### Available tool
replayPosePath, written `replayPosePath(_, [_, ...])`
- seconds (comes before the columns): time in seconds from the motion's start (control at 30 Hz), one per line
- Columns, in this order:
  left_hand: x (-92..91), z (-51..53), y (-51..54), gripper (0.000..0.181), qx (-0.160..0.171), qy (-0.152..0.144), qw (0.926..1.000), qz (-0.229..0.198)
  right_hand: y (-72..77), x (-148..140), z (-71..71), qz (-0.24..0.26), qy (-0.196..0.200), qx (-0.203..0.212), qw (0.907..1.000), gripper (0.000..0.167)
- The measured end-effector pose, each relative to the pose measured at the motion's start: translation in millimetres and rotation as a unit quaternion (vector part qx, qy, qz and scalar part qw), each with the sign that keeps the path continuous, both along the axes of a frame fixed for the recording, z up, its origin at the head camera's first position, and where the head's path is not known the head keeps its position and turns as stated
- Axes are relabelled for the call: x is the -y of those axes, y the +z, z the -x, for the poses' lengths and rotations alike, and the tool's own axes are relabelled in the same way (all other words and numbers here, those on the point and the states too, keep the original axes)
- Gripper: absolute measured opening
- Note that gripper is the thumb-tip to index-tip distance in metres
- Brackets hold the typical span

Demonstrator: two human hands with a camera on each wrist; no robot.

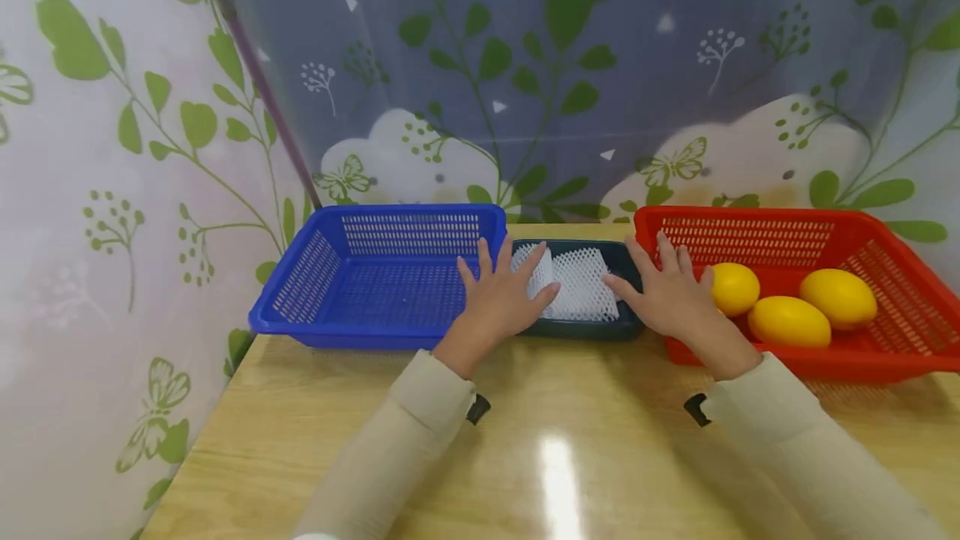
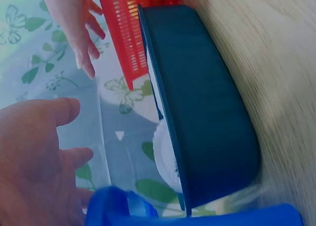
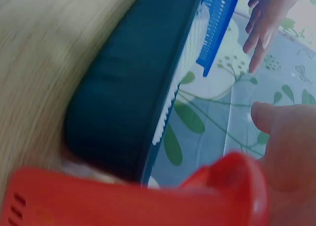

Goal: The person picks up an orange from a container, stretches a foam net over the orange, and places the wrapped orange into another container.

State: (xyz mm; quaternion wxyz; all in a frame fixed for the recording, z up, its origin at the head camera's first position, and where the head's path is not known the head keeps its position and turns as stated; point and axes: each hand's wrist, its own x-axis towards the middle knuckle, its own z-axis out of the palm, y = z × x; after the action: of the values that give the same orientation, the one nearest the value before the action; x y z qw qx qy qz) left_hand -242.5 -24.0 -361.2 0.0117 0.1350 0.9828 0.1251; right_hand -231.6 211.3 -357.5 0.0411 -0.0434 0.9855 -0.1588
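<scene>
Leaf-print backdrop (image 1: 675, 107); desk (image 1: 622, 440). Along its back edge: blue basket (image 1: 360, 342); left hand (image 1: 497, 294), fingers spread wide, holding nothing; green tray (image 1: 585, 330) with white mesh sleeves (image 1: 581, 282) (probably light, soft; pinch an edge); right hand (image 1: 672, 297), likewise; red basket (image 1: 847, 366), yellow fruits (image 1: 790, 322).

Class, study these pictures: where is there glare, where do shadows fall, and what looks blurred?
Head view: a white streak of glare on the table, where soft shadows also fall; left wrist view: the blue basket blurs at the bottom; right wrist view: the red basket blurs there too.
</scene>
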Motion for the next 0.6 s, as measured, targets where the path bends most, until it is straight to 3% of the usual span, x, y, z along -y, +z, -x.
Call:
replayPosePath(0.2, [-11.5,1.2,3.2,0.066,0.003,-0.016,0.9999,-0.001,7.9,-19.4,1.6,0.016,-0.010,0.017,0.9997,0.088])
replayPosePath(0.47, [-28.3,-9.7,1.2,0.066,0.021,-0.052,0.9984,0.010,7.5,-44.6,1.3,0.003,-0.012,0.044,0.9989,0.086])
replayPosePath(0.6, [-39.6,-10.8,1.3,0.066,0.012,-0.066,0.9977,0.010,10.5,-57.0,3.8,0.006,-0.013,0.053,0.9985,0.085])
